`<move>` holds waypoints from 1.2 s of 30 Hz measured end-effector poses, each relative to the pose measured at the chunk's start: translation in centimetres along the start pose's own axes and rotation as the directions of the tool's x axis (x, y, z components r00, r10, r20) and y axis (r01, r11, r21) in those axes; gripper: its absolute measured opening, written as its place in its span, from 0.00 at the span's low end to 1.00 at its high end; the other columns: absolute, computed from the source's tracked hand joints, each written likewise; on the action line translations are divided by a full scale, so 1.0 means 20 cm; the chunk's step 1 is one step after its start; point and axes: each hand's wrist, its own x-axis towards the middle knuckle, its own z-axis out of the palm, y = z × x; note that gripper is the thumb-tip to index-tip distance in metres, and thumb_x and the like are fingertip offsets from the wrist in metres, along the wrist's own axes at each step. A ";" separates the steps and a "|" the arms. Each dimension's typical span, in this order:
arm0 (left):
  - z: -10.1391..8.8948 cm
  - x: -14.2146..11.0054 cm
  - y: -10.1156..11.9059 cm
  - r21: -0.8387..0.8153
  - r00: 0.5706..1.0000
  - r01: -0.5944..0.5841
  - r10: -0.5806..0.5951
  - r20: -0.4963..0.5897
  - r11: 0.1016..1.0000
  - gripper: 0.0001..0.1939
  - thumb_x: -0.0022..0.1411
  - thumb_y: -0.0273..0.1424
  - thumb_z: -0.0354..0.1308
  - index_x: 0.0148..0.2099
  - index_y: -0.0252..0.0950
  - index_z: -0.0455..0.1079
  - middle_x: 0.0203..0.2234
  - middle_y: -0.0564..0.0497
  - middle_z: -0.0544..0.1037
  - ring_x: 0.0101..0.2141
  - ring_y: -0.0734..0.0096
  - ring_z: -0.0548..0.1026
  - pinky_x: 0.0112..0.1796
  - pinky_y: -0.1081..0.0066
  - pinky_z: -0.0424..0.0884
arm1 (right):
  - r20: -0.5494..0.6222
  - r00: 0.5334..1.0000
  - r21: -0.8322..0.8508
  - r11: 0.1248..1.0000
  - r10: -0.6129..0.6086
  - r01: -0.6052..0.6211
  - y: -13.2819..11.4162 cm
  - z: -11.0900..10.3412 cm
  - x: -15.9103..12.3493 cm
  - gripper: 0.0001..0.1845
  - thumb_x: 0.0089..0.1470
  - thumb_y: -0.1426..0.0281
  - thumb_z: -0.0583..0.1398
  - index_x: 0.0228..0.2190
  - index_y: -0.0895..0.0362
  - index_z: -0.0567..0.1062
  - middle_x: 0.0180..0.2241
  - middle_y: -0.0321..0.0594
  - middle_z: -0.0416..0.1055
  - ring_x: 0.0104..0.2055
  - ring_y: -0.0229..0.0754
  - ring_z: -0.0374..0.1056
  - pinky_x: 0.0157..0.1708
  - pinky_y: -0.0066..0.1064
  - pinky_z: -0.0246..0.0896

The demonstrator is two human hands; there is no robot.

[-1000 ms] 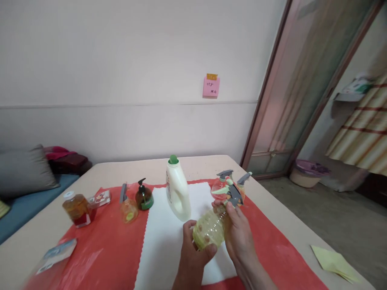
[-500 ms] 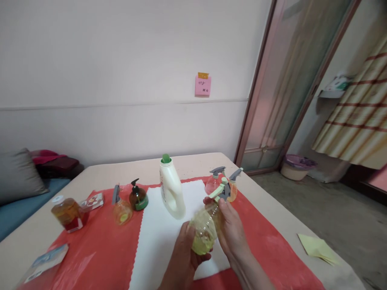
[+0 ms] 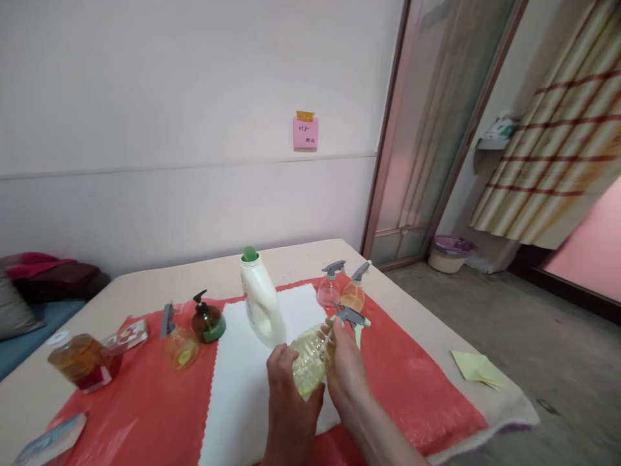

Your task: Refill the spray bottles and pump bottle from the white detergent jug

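Observation:
Over the white cloth point(image 3: 242, 395), a clear yellow-tinted spray bottle point(image 3: 310, 360) is held tilted between both hands, its grey and pale green trigger head point(image 3: 353, 317) pointing up and right. My left hand point(image 3: 294, 388) wraps round the bottle's base from the left. Around the neck, just below the trigger head, my right hand point(image 3: 345, 362) is closed; some of its fingers are hidden behind the bottle. Just beyond the hands stands a white jug point(image 3: 264, 298) with a green cap.
A pink spray bottle point(image 3: 329, 290) and an orange spray bottle point(image 3: 354, 294) stand behind on the red sheet point(image 3: 412, 388). To the left are another spray bottle point(image 3: 180, 349), a brown pump bottle point(image 3: 208, 320) and a jar of amber liquid point(image 3: 82, 359). Yellow notes point(image 3: 478, 369) lie at right.
Both hands have turned the spray bottle, so its trigger head now leans further right, with the nozzle toward the right. The view has shifted a little to the right.

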 end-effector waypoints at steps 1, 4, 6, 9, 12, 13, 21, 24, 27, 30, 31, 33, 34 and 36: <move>0.00 -0.01 -0.02 0.052 0.997 -0.079 0.078 0.028 0.995 0.25 0.56 0.25 0.59 0.55 0.40 0.58 0.57 0.40 0.61 0.60 0.52 0.62 0.56 0.47 0.63 | -0.009 1.000 -0.005 1.000 0.007 -0.007 0.00 0.00 0.00 0.22 0.45 0.47 0.65 0.28 0.53 0.73 0.26 0.36 0.73 0.30 0.43 0.71 0.29 0.34 0.65; 0.02 -0.03 -0.04 0.067 0.989 -0.094 0.085 0.123 0.993 0.26 0.56 0.25 0.59 0.56 0.40 0.58 0.60 0.38 0.60 0.62 0.50 0.60 0.57 0.46 0.62 | 0.034 0.999 -0.063 0.998 -0.011 0.013 -0.03 -0.02 0.01 0.20 0.43 0.50 0.67 0.28 0.53 0.72 0.22 0.32 0.68 0.26 0.41 0.67 0.25 0.32 0.62; 0.02 -0.01 -0.02 -0.015 0.974 0.107 -0.102 0.204 0.994 0.32 0.50 0.27 0.63 0.56 0.39 0.57 0.58 0.38 0.64 0.58 0.49 0.65 0.54 0.50 0.66 | 0.099 0.994 -0.117 0.992 -0.041 0.052 -0.06 -0.03 0.02 0.20 0.41 0.53 0.69 0.28 0.53 0.72 0.21 0.31 0.68 0.24 0.40 0.65 0.25 0.31 0.60; 0.03 0.03 0.03 -0.175 0.809 0.537 -0.445 0.385 0.825 0.38 0.42 0.28 0.66 0.56 0.38 0.56 0.46 0.43 0.75 0.44 0.56 0.76 0.44 0.61 0.72 | 0.179 0.980 -0.164 0.980 -0.087 0.116 -0.09 -0.04 0.02 0.21 0.37 0.56 0.71 0.30 0.55 0.74 0.24 0.33 0.71 0.26 0.39 0.65 0.27 0.31 0.60; 0.03 0.06 0.06 -0.166 0.705 0.676 -0.565 0.429 0.718 0.38 0.38 0.28 0.66 0.54 0.38 0.59 0.40 0.46 0.77 0.39 0.57 0.77 0.41 0.63 0.70 | 0.246 0.960 -0.212 0.959 -0.135 0.189 -0.09 -0.04 0.00 0.21 0.40 0.56 0.70 0.34 0.55 0.75 0.29 0.35 0.74 0.31 0.41 0.67 0.31 0.32 0.62; 0.02 0.07 0.07 -0.119 0.720 0.661 -0.580 0.380 0.741 0.39 0.36 0.27 0.67 0.54 0.38 0.60 0.42 0.45 0.77 0.42 0.54 0.76 0.43 0.62 0.69 | 0.258 0.954 -0.235 0.948 -0.151 0.214 -0.08 -0.04 -0.01 0.21 0.41 0.56 0.69 0.34 0.55 0.75 0.30 0.36 0.74 0.32 0.42 0.68 0.32 0.32 0.62; -0.04 0.09 0.01 0.009 0.865 0.427 -0.412 0.286 0.904 0.41 0.45 0.31 0.66 0.62 0.34 0.57 0.59 0.35 0.63 0.61 0.46 0.61 0.60 0.54 0.57 | 0.265 0.907 -0.449 0.791 -0.326 0.415 -0.08 -0.10 0.10 0.18 0.43 0.57 0.67 0.33 0.54 0.76 0.29 0.36 0.75 0.33 0.45 0.67 0.36 0.36 0.61; -0.08 0.10 0.00 0.043 0.851 0.426 -0.416 0.320 0.904 0.40 0.53 0.35 0.62 0.65 0.30 0.53 0.61 0.33 0.60 0.62 0.46 0.60 0.60 0.53 0.56 | 0.190 0.879 -0.532 0.706 -0.437 0.466 -0.10 -0.15 0.24 0.17 0.45 0.56 0.65 0.34 0.53 0.75 0.30 0.36 0.73 0.34 0.46 0.65 0.37 0.36 0.58; -0.10 0.11 0.00 0.049 0.815 0.462 -0.446 0.371 0.885 0.39 0.54 0.36 0.61 0.65 0.29 0.55 0.60 0.33 0.62 0.59 0.46 0.64 0.58 0.53 0.59 | 0.161 0.843 -0.590 0.635 -0.513 0.499 -0.11 -0.18 0.37 0.17 0.47 0.57 0.64 0.36 0.53 0.75 0.33 0.37 0.73 0.37 0.46 0.64 0.38 0.36 0.56; -0.12 0.11 0.01 0.010 0.798 0.501 -0.466 0.382 0.866 0.37 0.53 0.36 0.62 0.63 0.31 0.58 0.60 0.34 0.64 0.57 0.46 0.67 0.55 0.54 0.62 | 0.159 0.828 -0.628 0.592 -0.538 0.505 -0.08 -0.19 0.47 0.18 0.48 0.57 0.64 0.37 0.55 0.75 0.33 0.38 0.73 0.37 0.45 0.64 0.38 0.35 0.54; -0.12 0.12 0.02 -0.004 0.793 0.512 -0.472 0.385 0.859 0.37 0.52 0.36 0.62 0.63 0.32 0.59 0.59 0.34 0.65 0.56 0.47 0.68 0.55 0.55 0.63 | 0.157 0.826 -0.641 0.581 -0.541 0.502 -0.06 -0.19 0.50 0.18 0.47 0.57 0.64 0.37 0.55 0.75 0.33 0.38 0.73 0.36 0.45 0.63 0.37 0.35 0.53; -0.13 0.12 0.03 -0.020 0.778 0.539 -0.489 0.395 0.842 0.35 0.51 0.35 0.63 0.61 0.34 0.61 0.59 0.35 0.67 0.55 0.47 0.69 0.54 0.56 0.63 | 0.152 0.828 -0.667 0.563 -0.540 0.489 -0.04 -0.18 0.54 0.17 0.45 0.58 0.65 0.35 0.54 0.75 0.32 0.38 0.72 0.35 0.45 0.63 0.36 0.35 0.51; -0.14 0.13 0.03 -0.022 0.769 0.551 -0.498 0.402 0.834 0.34 0.51 0.35 0.63 0.60 0.35 0.62 0.59 0.36 0.67 0.54 0.47 0.70 0.54 0.56 0.64 | 0.151 0.832 -0.678 0.557 -0.534 0.480 -0.03 -0.18 0.56 0.16 0.44 0.58 0.65 0.34 0.54 0.75 0.32 0.38 0.72 0.35 0.44 0.63 0.35 0.35 0.51; -0.15 0.14 0.03 -0.019 0.751 0.571 -0.513 0.416 0.821 0.33 0.51 0.36 0.63 0.59 0.35 0.62 0.60 0.36 0.67 0.54 0.46 0.70 0.53 0.56 0.64 | 0.148 0.842 -0.695 0.552 -0.518 0.462 -0.01 -0.18 0.58 0.15 0.44 0.58 0.65 0.33 0.53 0.75 0.31 0.38 0.71 0.35 0.45 0.63 0.34 0.35 0.50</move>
